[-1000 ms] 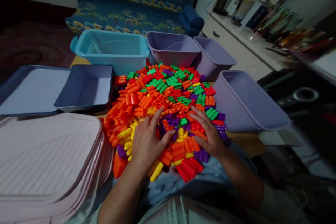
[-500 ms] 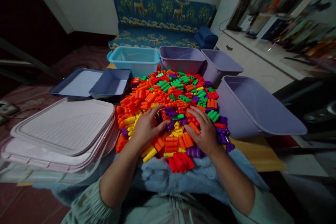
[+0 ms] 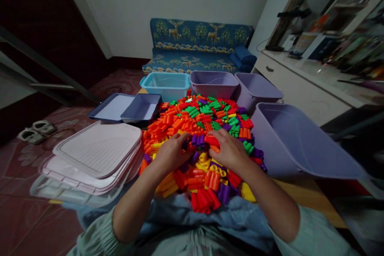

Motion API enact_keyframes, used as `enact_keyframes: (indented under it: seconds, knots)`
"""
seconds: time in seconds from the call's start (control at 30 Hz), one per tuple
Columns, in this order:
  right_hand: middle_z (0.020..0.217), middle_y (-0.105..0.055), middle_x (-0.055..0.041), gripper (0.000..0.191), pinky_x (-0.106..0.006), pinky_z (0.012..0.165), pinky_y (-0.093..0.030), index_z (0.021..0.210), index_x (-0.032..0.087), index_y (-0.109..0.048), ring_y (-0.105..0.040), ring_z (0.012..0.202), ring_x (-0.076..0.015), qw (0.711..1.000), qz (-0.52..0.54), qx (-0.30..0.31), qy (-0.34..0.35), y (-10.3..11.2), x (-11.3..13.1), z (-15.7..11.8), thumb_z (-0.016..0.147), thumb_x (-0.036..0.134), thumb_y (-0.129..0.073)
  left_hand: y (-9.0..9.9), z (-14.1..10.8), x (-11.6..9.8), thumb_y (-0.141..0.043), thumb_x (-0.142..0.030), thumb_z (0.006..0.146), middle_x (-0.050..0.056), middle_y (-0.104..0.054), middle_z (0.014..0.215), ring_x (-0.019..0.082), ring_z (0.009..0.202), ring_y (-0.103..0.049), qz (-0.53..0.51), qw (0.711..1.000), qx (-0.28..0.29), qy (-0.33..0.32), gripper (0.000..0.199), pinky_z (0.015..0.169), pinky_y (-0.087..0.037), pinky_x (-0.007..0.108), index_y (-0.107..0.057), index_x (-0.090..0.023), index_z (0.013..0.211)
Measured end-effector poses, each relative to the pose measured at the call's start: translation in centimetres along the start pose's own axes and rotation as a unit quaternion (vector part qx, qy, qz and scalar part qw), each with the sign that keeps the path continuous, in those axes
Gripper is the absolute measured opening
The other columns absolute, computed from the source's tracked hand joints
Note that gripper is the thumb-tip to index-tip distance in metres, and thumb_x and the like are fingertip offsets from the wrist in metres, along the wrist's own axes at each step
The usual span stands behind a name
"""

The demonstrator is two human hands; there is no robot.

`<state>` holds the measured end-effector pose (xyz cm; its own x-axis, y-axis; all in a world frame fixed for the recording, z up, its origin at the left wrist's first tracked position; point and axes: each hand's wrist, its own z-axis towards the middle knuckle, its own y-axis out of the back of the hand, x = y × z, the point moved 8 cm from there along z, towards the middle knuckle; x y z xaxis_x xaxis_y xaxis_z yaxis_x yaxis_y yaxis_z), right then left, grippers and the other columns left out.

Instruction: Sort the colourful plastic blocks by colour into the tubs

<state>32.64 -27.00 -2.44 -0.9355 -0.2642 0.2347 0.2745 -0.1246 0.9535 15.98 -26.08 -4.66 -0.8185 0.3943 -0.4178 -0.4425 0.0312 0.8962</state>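
Observation:
A heap of plastic toy pieces [image 3: 196, 178], tube-shaped and joined in short rows, lies before me in red, orange, yellow, green and purple. My left hand [image 3: 173, 153] is curled in at the middle of the heap, with something reddish partly showing between thumb and fingers; what exactly it holds is hidden. Close to its right, my right hand [image 3: 229, 150] has thumb and fingers closed on a red toy piece [image 3: 212, 141], an orange one just below. Between the two hands sits a purple toy piece [image 3: 198, 141]; I cannot tell whether either hand touches it.
A turquoise bin [image 3: 166, 83] and purple bins [image 3: 213, 82] stand behind the heap, and a large purple bin [image 3: 270, 144] to the right. Shallow blue trays [image 3: 139, 108] and stacked pale lids [image 3: 99, 148] lie left. A blue cloth [image 3: 180, 212] hangs along the front edge.
My view has tilted up, so everything sits lower. Both hands were spread over the heap; now their fingers are drawn in, the right one closed on a red piece.

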Motion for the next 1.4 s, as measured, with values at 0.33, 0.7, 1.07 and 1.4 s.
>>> enact_keyframes:
  seconds: [0.33,0.7,1.07,1.4]
  knots:
    - [0.142,-0.043,-0.0179,0.075,-0.048,0.109,-0.035,0.139,0.015,-0.045,-0.04,0.133,-0.034,0.989,0.042,-0.144,-0.009,5.2,-0.4,5.0,0.075,0.041,-0.073,3.5,4.4,-1.7,-0.062,-0.042,0.085,0.02,-0.057,0.129,0.03,0.118,-0.056,-0.081,0.993,-0.083,-0.01,0.067,0.099,-0.045,0.044,-0.042,-0.013,0.142]
    - [0.155,-0.032,-0.0127,0.07,-0.057,0.109,-0.031,0.142,0.03,-0.042,-0.029,0.141,-0.0314,0.946,0.078,0.111,0.294,-1.0,5.3,-11.5,0.082,0.062,-0.056,1.8,-8.6,-1.6,-0.063,-0.04,0.085,0.009,-0.051,0.136,0.026,0.12,-0.054,-0.147,0.974,0.134,-0.108,0.038,0.1,-0.048,0.04,-0.062,-0.031,0.122]
    - [0.155,-0.033,-0.0097,0.061,-0.054,0.103,-0.035,0.142,0.028,-0.042,-0.035,0.136,-0.0293,0.954,0.053,0.088,0.28,-2.4,5.5,-8.0,0.09,0.06,-0.044,-0.3,-7.6,-1.1,-0.057,-0.021,0.083,0.008,-0.048,0.138,0.026,0.117,-0.056,-0.049,0.993,0.1,-0.05,0.05,0.094,-0.052,0.041,-0.055,-0.036,0.131]
    - [0.144,-0.048,-0.0129,0.046,-0.047,0.102,-0.035,0.134,0.019,-0.05,-0.043,0.129,-0.0261,0.957,0.071,0.029,0.281,-2.4,4.7,-7.8,0.094,0.041,-0.048,-1.5,-7.2,-0.9,-0.075,-0.037,0.072,0.005,-0.041,0.147,0.032,0.126,-0.045,0.011,0.99,0.136,-0.028,0.074,0.096,-0.049,0.049,-0.044,-0.042,0.138]
